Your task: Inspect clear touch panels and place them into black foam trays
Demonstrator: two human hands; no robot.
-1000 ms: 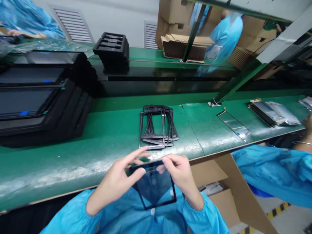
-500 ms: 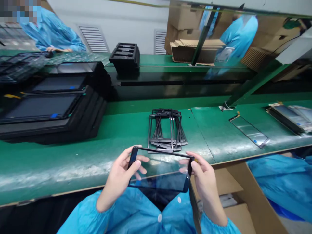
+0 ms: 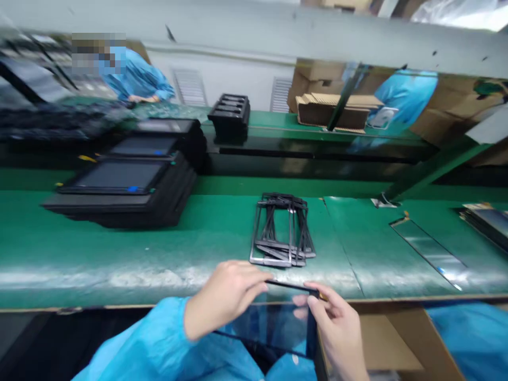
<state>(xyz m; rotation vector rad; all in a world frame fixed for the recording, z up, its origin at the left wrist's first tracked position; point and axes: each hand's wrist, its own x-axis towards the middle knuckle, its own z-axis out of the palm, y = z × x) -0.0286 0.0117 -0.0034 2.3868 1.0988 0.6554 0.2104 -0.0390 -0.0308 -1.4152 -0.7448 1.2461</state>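
Both my hands hold a dark glass panel (image 3: 273,323) with a thin black border, low in the view at the near edge of the green bench (image 3: 178,248). My left hand (image 3: 228,293) grips its left end from above, fingers curled over the top edge. My right hand (image 3: 337,325) pinches its right end. Just beyond the panel, a pile of thin black frames (image 3: 283,230) lies on the bench, apart from my hands.
Stacked black trays with dark screens (image 3: 130,182) sit at the left. A long glass strip (image 3: 428,251) lies at the right. A black tray stack (image 3: 230,114) and cardboard boxes (image 3: 335,108) stand on the far bench. Another person in blue (image 3: 135,79) works at the back left.
The view has tilted up, so my hands and the panel sit lower in frame. My left hand has shifted over the panel's top edge. The panel has dropped closer to my lap.
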